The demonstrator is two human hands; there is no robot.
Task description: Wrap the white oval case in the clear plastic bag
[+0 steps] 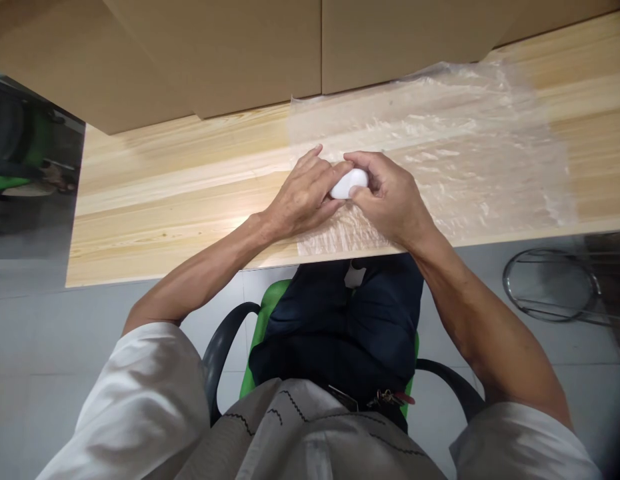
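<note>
Table (pixel 190 173), pale wood; brown cardboard panels (pixel 260 53), far side; floor (pixel 35 340), grey tile; green chair (pixel 271 300), near; round metal frame (pixel 507 292), right.

An office or simple workroom, unclear which: a long pale wood-grain tabletop (pixel 175 193), flat brown cardboard panels (pixel 260 53), a black-armed green chair (pixel 270 303) and a grey tiled floor (pixel 35 347).

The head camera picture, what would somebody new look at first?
Probably the white thing, bright and smooth near the middle, held between the left hand and the right hand. Next might come the shiny, crinkly clear sheet, spread on the wooden table and reaching out to the right. The green chair peeks out below, beside the dark trousers.
</note>
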